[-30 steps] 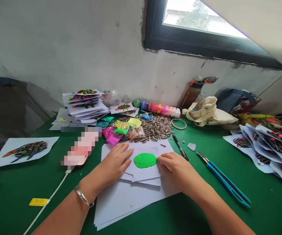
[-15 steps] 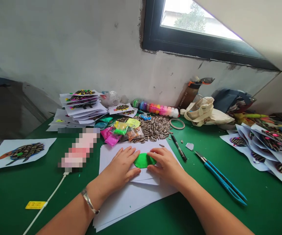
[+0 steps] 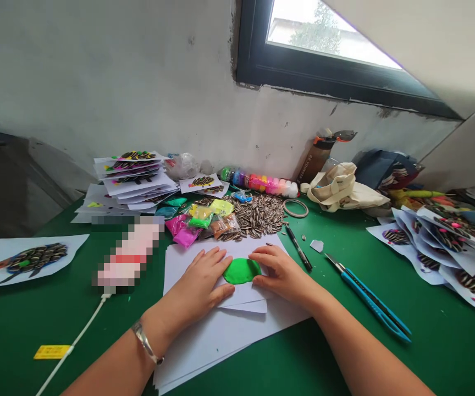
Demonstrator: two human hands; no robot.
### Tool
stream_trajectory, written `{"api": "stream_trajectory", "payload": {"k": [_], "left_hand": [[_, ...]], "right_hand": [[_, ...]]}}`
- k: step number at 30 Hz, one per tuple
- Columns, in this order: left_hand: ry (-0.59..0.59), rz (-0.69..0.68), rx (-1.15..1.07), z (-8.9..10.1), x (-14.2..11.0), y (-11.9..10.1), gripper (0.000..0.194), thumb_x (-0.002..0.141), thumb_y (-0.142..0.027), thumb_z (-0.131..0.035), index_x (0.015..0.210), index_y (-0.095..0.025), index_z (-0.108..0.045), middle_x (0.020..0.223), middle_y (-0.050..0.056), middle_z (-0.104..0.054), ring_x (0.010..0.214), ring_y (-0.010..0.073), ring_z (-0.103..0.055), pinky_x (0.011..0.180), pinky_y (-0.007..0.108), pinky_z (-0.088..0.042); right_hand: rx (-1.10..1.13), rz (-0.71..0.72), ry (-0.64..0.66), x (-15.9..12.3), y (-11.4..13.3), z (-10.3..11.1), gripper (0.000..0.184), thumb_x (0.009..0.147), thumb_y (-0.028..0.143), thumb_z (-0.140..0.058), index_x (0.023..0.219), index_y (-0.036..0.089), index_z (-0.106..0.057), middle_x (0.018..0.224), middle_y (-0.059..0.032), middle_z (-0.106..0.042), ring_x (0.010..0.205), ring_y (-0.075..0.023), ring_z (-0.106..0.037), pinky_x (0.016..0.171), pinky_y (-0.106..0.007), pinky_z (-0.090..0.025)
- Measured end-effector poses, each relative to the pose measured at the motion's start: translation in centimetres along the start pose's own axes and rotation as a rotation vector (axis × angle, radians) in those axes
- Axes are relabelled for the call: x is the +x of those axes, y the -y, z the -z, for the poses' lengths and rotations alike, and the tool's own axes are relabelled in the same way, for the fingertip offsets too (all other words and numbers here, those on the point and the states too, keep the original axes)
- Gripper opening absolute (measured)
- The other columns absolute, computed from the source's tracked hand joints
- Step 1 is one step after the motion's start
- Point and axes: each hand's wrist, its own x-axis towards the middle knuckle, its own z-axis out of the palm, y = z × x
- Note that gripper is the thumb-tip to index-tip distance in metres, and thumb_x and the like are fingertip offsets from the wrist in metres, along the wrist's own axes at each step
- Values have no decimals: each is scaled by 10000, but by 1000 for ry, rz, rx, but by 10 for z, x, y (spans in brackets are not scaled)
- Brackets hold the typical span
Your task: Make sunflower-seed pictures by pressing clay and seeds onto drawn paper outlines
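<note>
A flat oval of bright green modelling clay (image 3: 242, 271) lies on a small white sheet (image 3: 246, 306), which rests on a stack of larger white paper (image 3: 196, 352). My left hand (image 3: 208, 275) lies flat on the paper with fingers stretched, its fingertips and thumb at the clay's left edge. At the clay's right edge is my right hand (image 3: 281, 272), fingers curved and apart from the thumb, the fingertips close to the rim. Neither hand grips anything.
Behind the paper are bagged coloured clays (image 3: 200, 217) and a heap of striped sunflower seeds (image 3: 258, 215). To the right lie a pen (image 3: 298, 247), a blue utility knife (image 3: 369, 297) and seed pictures (image 3: 439, 247). A cabled, blurred pink object (image 3: 130, 253) lies left.
My right hand has drawn slightly back to the right, so more of the clay's right edge shows. My left hand stays beside the clay. The view has shifted slightly.
</note>
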Motion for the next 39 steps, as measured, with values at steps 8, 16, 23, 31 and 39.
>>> {"api": "stream_trajectory", "payload": {"k": [8, 16, 23, 31, 39], "left_hand": [[34, 23, 21, 2, 2, -2, 572, 891, -405, -553, 1412, -195, -447, 1512, 115, -392, 1415, 282, -309, 1170, 514, -202], [48, 23, 29, 3, 3, -1, 577, 893, -405, -551, 1416, -187, -441, 1514, 113, -390, 1422, 286, -293, 1173, 514, -195], [50, 29, 16, 5, 3, -4, 576, 887, -396, -565, 1413, -191, -446, 1511, 113, -394, 1419, 300, -296, 1167, 527, -206], [85, 45, 44, 5, 4, -4, 592, 897, -391, -559, 1433, -180, -424, 1529, 112, -361, 1434, 283, -265, 1181, 513, -175], [84, 43, 43, 5, 5, -4, 601, 894, -402, -563, 1433, -173, -426, 1528, 116, -361, 1432, 286, -267, 1179, 513, -183]], "right_hand": [[60, -28, 17, 1, -9, 0, 429, 792, 260, -714, 1215, 230, -645, 1242, -91, -599, 1153, -218, -554, 994, -374, -467], [59, -6, 30, 3, -14, 3, 413, 792, 256, -715, 1199, 223, -655, 1256, -93, -599, 1165, -215, -557, 1017, -376, -449], [54, 30, 19, 2, -18, 5, 394, 787, 211, -709, 1179, 218, -667, 1248, -88, -604, 1171, -212, -550, 1032, -368, -433], [92, 7, 27, 2, -25, 8, 422, 778, 225, -725, 1195, 205, -659, 1274, -117, -591, 1175, -241, -552, 1024, -406, -443], [114, -20, 29, 1, -29, 8, 462, 783, 246, -729, 1233, 210, -633, 1298, -114, -572, 1195, -237, -537, 1044, -420, -428]]}}
